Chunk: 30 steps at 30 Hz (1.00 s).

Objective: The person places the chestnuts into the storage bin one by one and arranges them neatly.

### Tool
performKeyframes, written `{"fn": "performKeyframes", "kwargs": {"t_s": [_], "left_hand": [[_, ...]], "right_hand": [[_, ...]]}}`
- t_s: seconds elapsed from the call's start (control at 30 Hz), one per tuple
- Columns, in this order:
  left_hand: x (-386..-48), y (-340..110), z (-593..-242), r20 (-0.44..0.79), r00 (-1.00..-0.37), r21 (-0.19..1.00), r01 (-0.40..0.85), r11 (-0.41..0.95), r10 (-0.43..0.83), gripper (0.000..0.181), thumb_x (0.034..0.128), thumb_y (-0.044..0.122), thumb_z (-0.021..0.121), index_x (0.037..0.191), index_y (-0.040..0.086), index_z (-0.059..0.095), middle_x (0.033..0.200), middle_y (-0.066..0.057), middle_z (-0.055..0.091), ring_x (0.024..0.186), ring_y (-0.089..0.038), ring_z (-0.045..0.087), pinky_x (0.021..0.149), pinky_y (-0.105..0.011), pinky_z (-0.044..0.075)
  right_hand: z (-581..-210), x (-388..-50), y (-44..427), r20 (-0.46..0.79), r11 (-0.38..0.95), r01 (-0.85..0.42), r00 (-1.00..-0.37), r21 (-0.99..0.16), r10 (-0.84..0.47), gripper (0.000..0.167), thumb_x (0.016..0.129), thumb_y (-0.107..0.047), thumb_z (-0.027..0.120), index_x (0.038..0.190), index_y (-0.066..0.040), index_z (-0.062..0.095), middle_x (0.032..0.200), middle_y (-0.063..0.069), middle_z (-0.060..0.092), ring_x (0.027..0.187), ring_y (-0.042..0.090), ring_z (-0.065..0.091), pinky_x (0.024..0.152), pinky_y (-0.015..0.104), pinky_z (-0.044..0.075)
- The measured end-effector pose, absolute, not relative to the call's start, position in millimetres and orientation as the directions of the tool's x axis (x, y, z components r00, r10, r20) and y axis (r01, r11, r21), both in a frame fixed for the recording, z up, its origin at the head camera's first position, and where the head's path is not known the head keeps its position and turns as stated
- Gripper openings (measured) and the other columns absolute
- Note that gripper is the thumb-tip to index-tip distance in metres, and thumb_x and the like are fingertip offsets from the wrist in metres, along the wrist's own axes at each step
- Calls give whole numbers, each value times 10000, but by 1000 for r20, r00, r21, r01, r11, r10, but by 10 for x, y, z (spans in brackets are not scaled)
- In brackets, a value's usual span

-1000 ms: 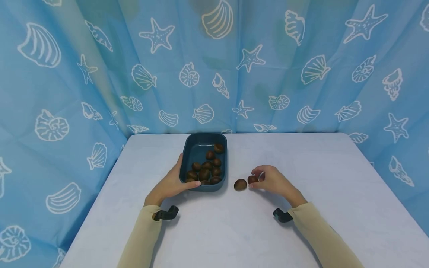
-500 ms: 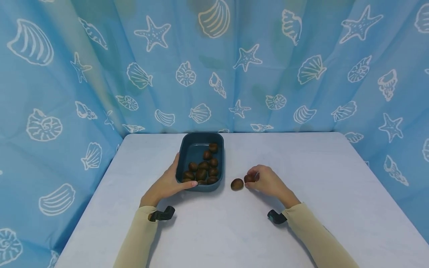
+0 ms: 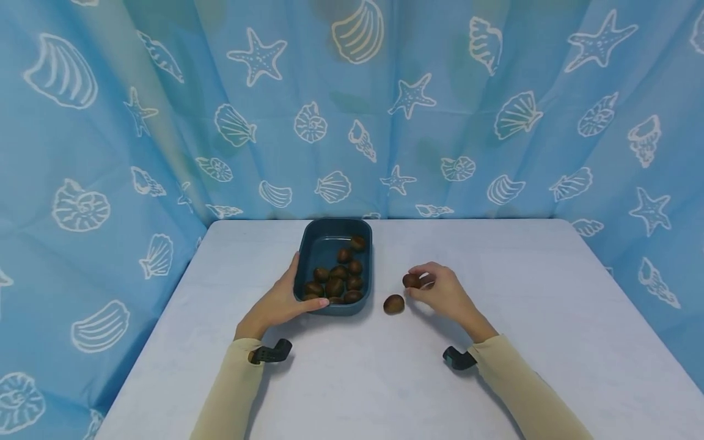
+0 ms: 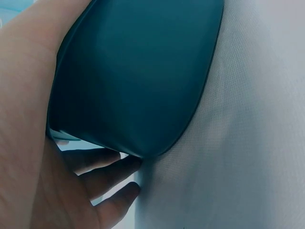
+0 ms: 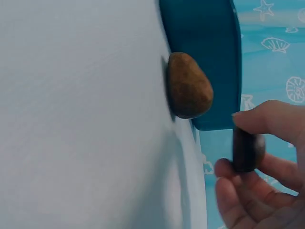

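A dark teal rectangular container point(image 3: 309, 269) stands at the back of the table with several brown chestnuts point(image 3: 334, 286) inside, mostly toward its near and right sides. My left hand point(image 3: 277, 304) holds its near-left corner, thumb along the near rim and fingers at the left side. The left wrist view shows those fingers point(image 4: 112, 176) against the container wall. To the right of the container, my right hand point(image 3: 444, 292) pinches one chestnut point(image 3: 410, 280) between thumb and fingers. In the right wrist view this chestnut point(image 5: 248, 150) is raised off the table. One loose chestnut point(image 3: 393, 304) lies between container and right hand.
A white cloth point(image 3: 352, 379) covers the table. Behind and beside it hangs a blue curtain point(image 3: 352, 110) printed with white shells and starfish. Small black wrist cameras point(image 3: 459, 359) stick out from both sleeves.
My right hand has lifted its chestnut off the table, away from the loose one, and moved slightly back. The left hand keeps its place on the container. The head view swayed briefly.
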<state>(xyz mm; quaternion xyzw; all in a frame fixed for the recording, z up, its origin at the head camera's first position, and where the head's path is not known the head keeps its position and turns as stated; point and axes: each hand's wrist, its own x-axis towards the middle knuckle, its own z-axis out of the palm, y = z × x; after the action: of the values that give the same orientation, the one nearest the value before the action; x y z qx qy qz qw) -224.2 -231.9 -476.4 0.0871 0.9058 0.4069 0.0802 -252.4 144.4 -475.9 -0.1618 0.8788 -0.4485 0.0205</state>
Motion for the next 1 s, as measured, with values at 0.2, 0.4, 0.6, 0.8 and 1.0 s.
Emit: {"fn": "performKeyframes", "kwargs": {"t_s": [0.2,0.4,0.6,0.8,1.0], "left_hand": [[-2238,-2296,-4762,-74,-973,744,94,662,221,1288,813,588,812,1667,302,-109,1768,-29,52,1619,-363,171,1232,-699,243],[-2229,-2277,-4752,-80,-972,751,86,655,220,1278,814,579,814,1666,318,-103,1767,-2,49,1625,-337,161,1244,-686,231],[-2238,-2280,-4753,-84,-971,746,89,660,225,1284,821,579,807,1662,307,-124,1769,-14,26,1627,-341,146,1249,-679,227],[-2241,-2292,-4748,-80,-970,749,93,657,228,1280,822,583,802,1663,302,-121,1769,-19,24,1627,-347,143,1247,-684,225],[-2251,-2296,-4749,-77,-972,752,89,653,222,1289,815,588,808,1664,302,-117,1769,-11,28,1629,-335,144,1252,-677,221]], "right_hand": [[-4725,-2548,1453,165,456,-286,-943,-843,-288,432,884,-115,804,1293,-35,689,1194,171,718,982,254,712,817,202,577],[-4677,-2576,1453,182,399,-282,-945,-873,-271,446,886,-99,807,1303,-8,680,1231,200,715,1000,280,718,819,158,566],[-4629,-2668,1411,189,382,-270,-953,-884,-236,442,903,-161,807,1305,-24,683,1238,196,723,1063,251,720,865,86,539],[-4494,-2788,1294,210,334,-274,-954,-902,-215,421,899,-162,812,1286,-37,701,1266,197,686,1104,323,707,857,85,543],[-4420,-2915,1173,229,315,-293,-947,-903,-225,433,895,-134,813,1296,-15,701,1248,227,689,1014,195,720,826,94,551]]}}
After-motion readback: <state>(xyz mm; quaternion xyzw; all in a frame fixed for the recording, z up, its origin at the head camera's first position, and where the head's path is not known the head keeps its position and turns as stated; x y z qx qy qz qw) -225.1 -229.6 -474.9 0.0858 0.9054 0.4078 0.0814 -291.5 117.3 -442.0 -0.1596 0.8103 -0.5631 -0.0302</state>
